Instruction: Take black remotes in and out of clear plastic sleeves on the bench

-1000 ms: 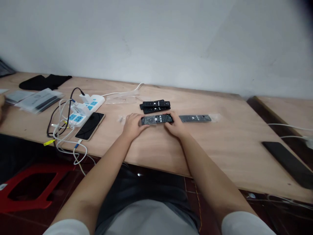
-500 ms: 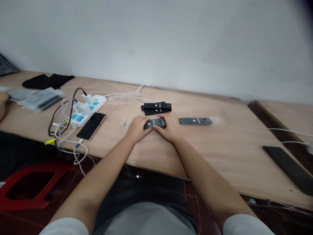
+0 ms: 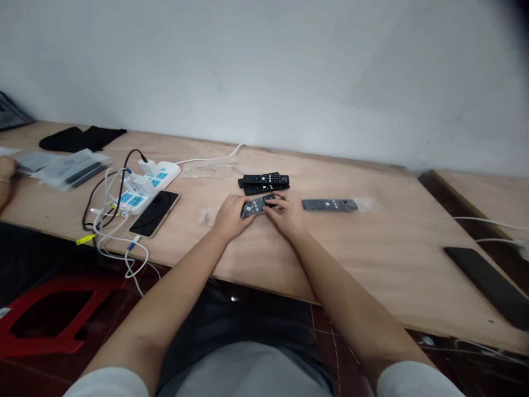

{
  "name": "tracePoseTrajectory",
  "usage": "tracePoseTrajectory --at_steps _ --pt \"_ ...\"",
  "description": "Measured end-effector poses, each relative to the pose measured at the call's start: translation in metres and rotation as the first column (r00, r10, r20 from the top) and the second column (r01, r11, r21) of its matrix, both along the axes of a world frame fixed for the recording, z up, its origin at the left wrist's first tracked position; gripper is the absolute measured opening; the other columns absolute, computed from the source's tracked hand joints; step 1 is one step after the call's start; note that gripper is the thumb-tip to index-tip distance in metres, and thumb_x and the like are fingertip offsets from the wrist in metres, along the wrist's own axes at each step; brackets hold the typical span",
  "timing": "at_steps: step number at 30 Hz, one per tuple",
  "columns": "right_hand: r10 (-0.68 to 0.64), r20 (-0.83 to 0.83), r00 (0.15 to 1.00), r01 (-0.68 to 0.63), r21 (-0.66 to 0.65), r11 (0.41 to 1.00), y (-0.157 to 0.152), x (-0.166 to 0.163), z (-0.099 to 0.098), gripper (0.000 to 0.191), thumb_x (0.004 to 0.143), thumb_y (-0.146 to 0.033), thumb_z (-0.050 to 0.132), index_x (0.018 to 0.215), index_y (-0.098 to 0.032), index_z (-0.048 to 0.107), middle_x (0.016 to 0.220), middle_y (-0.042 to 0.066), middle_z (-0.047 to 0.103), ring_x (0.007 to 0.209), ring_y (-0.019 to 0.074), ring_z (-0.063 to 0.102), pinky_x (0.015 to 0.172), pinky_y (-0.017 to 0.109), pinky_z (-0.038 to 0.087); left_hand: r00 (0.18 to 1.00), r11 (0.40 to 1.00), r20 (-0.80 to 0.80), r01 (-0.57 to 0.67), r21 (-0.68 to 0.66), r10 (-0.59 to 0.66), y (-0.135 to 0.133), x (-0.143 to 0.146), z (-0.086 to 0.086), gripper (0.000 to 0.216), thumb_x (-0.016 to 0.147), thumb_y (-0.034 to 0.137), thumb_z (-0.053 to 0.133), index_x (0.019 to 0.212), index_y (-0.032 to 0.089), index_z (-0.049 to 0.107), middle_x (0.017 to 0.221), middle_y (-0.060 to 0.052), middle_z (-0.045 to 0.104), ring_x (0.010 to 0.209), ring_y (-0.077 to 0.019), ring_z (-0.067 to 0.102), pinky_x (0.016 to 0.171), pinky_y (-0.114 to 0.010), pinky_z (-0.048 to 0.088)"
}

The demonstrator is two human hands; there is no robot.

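Observation:
Low over the wooden table (image 3: 355,264), a black remote control (image 3: 253,207) in clear plastic wrap lies between my hands. My left hand (image 3: 232,215) is closed round its left end, and loose wrap sticks out to the left of that hand. At the right end, the fingers of my right hand (image 3: 287,212) are bent onto the remote and partly cover it. Just behind are several stacked black remotes (image 3: 266,179). To the right of my right hand, another wrapped remote (image 3: 329,204) lies flat on the wood.
On the left stand a white power strip (image 3: 134,201) with tangled cables and a phone (image 3: 154,214). Flat plastic packets (image 3: 70,168) and a black cloth (image 3: 82,138) lie farther left, near another person's hand (image 3: 5,176). A dark flat slab (image 3: 487,284) rests at the right edge.
My right hand has shifted its fingers, lifting and bending them over the remote's right end. The remote's right end is tilted slightly more away from me. My left hand keeps its hold.

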State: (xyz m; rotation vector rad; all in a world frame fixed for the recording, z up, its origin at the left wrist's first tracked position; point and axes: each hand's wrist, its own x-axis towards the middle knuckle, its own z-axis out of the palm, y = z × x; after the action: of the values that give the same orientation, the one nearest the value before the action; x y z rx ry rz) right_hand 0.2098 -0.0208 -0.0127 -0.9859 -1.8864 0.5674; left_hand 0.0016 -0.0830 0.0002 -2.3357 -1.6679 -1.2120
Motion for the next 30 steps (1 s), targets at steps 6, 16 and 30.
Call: tracePoseTrajectory --at_steps 6,16,30 --pt "0.013 -0.029 1.000 -0.014 -0.030 0.999 0.002 -0.003 -0.005 0.017 0.084 -0.037 0.075 0.095 -0.026 0.081 0.134 0.011 0.065 0.119 0.0292 0.064 0.091 0.046 0.058 1.000 1.000 -0.028 -0.006 -0.011 0.006 0.000 0.003 0.001 0.030 0.087 0.037 0.073 0.108 0.021 0.058 0.102 -0.009 0.065 0.100 -0.0270 0.060 0.090 -0.042 0.051" --pt "0.036 0.107 0.994 -0.043 0.066 0.997 -0.006 -0.002 0.010 0.016 0.095 -0.031 0.056 0.094 -0.021 0.069 0.136 0.016 0.063 0.118 0.0291 0.064 0.099 0.050 0.052 0.996 0.999 -0.082 -0.036 -0.024 0.034 -0.002 0.004 0.004 0.036 0.083 0.031 0.074 0.112 0.019 0.057 0.105 -0.009 0.065 0.101 -0.0277 0.061 0.092 -0.042 0.051" --pt "-0.303 -0.144 0.942 0.281 -0.153 0.947 0.020 0.029 -0.004 0.025 0.095 -0.048 0.050 0.095 -0.023 0.055 0.095 0.010 0.073 0.086 0.0239 0.068 0.088 0.043 0.054 0.978 0.978 -0.119 -0.186 -0.092 0.174 -0.001 -0.002 -0.001 0.039 0.083 0.044 0.076 0.110 0.019 0.062 0.104 -0.011 0.068 0.099 -0.0305 0.062 0.091 -0.046 0.049"
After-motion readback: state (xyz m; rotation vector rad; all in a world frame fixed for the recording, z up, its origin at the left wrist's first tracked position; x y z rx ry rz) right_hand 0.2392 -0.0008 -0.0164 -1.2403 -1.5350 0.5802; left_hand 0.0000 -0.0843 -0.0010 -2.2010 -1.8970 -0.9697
